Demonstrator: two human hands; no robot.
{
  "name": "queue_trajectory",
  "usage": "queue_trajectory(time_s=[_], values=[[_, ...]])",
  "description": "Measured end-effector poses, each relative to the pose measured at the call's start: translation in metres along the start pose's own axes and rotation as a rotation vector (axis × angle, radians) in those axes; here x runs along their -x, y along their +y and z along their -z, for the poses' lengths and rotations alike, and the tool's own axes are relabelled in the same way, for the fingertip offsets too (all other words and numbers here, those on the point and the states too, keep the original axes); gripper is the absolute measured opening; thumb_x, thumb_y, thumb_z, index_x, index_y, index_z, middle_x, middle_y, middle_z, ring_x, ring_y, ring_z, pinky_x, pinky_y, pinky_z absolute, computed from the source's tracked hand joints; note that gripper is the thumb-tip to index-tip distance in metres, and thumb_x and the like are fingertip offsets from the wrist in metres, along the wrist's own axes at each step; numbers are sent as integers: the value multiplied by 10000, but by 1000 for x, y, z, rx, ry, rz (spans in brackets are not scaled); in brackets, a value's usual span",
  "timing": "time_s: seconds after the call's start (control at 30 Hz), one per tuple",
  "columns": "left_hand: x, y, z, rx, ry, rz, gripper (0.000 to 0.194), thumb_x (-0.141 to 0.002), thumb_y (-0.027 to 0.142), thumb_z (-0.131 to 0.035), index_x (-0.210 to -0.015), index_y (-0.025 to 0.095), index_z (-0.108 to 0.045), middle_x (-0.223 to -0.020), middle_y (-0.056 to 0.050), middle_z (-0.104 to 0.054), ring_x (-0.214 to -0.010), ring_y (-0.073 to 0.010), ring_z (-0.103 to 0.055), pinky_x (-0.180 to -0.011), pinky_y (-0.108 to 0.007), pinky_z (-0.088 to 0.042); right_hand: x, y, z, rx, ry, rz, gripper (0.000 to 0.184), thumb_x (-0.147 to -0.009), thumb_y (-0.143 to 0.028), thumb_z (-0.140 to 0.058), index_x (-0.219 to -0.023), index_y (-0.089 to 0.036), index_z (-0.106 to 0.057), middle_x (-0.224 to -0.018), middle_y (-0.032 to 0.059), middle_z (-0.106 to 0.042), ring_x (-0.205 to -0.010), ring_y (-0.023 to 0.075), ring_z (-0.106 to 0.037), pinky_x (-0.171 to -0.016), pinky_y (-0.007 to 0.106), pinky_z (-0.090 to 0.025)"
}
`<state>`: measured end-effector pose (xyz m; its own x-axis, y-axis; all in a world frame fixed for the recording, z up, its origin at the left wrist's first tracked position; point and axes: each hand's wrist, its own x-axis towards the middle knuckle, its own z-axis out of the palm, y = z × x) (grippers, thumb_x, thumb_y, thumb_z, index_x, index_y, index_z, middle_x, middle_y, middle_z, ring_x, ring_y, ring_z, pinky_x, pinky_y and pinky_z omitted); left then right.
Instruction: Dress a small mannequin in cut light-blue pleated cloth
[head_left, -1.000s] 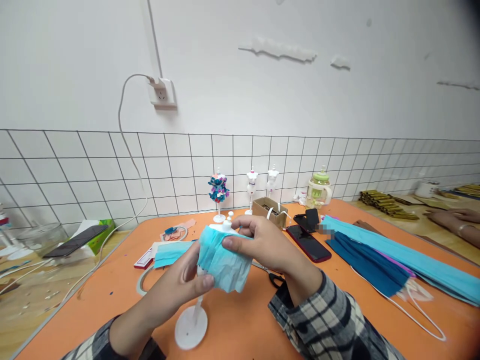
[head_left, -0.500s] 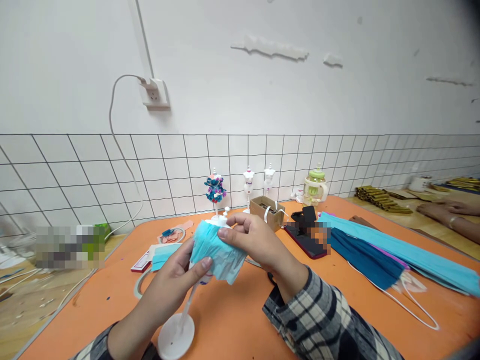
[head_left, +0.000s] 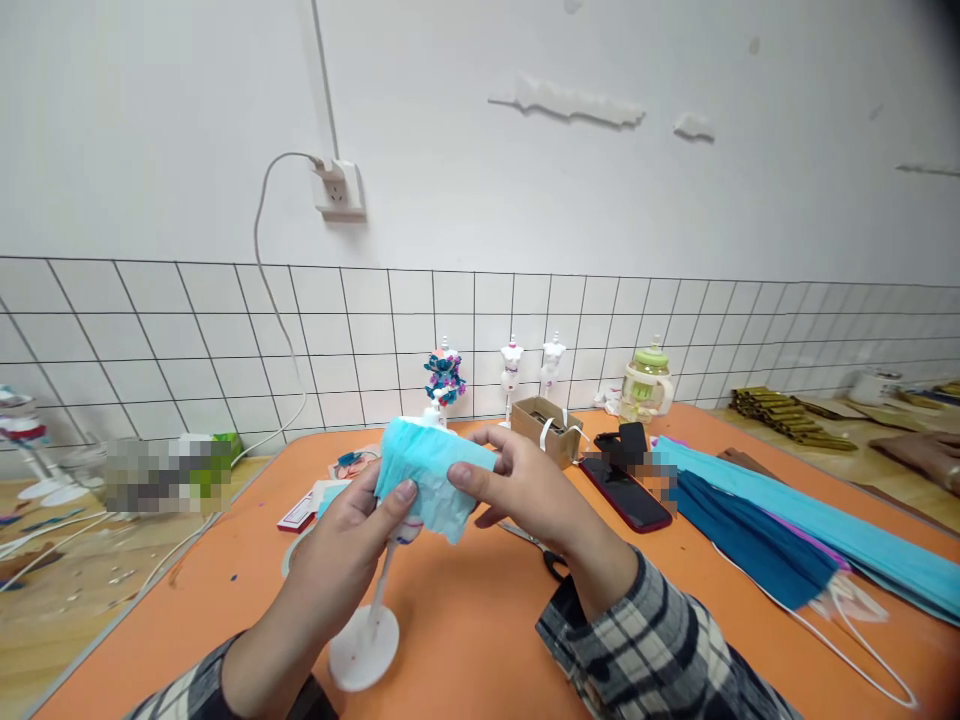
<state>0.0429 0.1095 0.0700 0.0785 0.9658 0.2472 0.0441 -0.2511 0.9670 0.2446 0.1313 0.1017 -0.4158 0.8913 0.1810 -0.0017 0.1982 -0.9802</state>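
Observation:
My left hand (head_left: 351, 532) grips a small white mannequin stand (head_left: 365, 645) by its stem, tilted above the orange mat (head_left: 465, 640). A crumpled light-blue crepe paper skirt (head_left: 427, 474) wraps the mannequin's top. My right hand (head_left: 525, 487) pinches the paper's right side with thumb and fingers. Both hands are closed on the piece, held over the mat's middle.
Scissors (head_left: 546, 556) lie under my right wrist. Phones (head_left: 628, 494), a small cardboard box (head_left: 547, 430) and three mini mannequins (head_left: 512, 372) stand behind. Blue crepe sheets (head_left: 757, 535) lie right, a tape ring and cards left. Another person's hand (head_left: 919, 455) rests far right.
The mannequin's top has risen a little and leans left. My right fingers have shifted round the paper's right side. The view has swung slightly.

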Motion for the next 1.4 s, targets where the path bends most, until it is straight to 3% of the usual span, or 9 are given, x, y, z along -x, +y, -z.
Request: queue_trajectory(time_s=[0.13,0.3,0.43,0.53,0.63,0.73,0.93,1.2,1.4], values=[[1,3,3,-24,16,-23,441,-835,588,-695,-1078,221,-663,-834,-5,-621,-720,-175,-549,-666,-287,-468,2,-2,-1,118,-31,115,264,-788,-391,-765,-827,-164,-637,-747,-7,-637,-691,125,-607,-622,242,-484],[3,11,-2,-94,31,-51,408,-824,574,-706,-997,210,-646,-803,2,-624,-708,-170,-551,-658,-279,-474,9,-8,2,222,18,170,140,-815,-306,-720,-798,-170,-690,-740,-11,-645,-704,133,-586,-644,260,-453],[5,16,-2,-133,36,-101,376,-846,559,-680,-1000,220,-641,-794,5,-615,-706,-174,-554,-646,-276,-479,16,-16,9,401,-19,179,120,-823,-321,-730,-832,-202,-744,-843,9,-718,-825,174,-639,-722,284,-473],[6,17,-2,-156,43,-130,382,-823,559,-695,-1004,226,-643,-802,-4,-637,-731,-197,-584,-670,-295,-500,18,-19,9,440,11,197,290,-827,-441,-739,-1032,-236,-739,-998,36,-736,-930,212,-656,-732,292,-483],[5,16,-2,-170,31,-133,366,-818,556,-695,-975,229,-645,-794,-9,-650,-736,-210,-603,-681,-309,-515,17,-17,5,435,75,220,294,-872,-501,-675,-954,-223,-724,-890,29,-722,-806,185,-644,-639,268,-452],[6,15,-3,-156,18,-122,358,-819,548,-697,-973,231,-636,-811,-11,-659,-741,-210,-610,-673,-306,-520,16,-13,-1,580,134,351,212,-892,-374,-655,-768,-206,-691,-694,-10,-655,-653,139,-571,-597,264,-386],[8,16,-8,-129,58,-155,325,-804,522,-722,-923,236,-623,-747,9,-627,-695,-186,-569,-666,-291,-504,21,-12,-9,759,260,620,168,-891,-266,-620,-752,-195,-681,-684,-4,-635,-656,136,-548,-626,283,-357],[8,11,-6,-68,33,-88,437,-806,603,-704,-989,214,-625,-780,1,-619,-686,-170,-566,-635,-282,-494,24,-21,-3,456,127,336,255,-871,-459,-676,-869,-209,-725,-788,6,-716,-733,161,-641,-620,259,-449],[8,17,-8,-77,3,-72,450,-825,614,-665,-991,201,-595,-738,26,-568,-624,-141,-507,-561,-248,-445,20,-17,8,338,-65,151,162,-831,-329,-701,-789,-177,-738,-772,19,-688,-694,148,-604,-621,264,-435]])
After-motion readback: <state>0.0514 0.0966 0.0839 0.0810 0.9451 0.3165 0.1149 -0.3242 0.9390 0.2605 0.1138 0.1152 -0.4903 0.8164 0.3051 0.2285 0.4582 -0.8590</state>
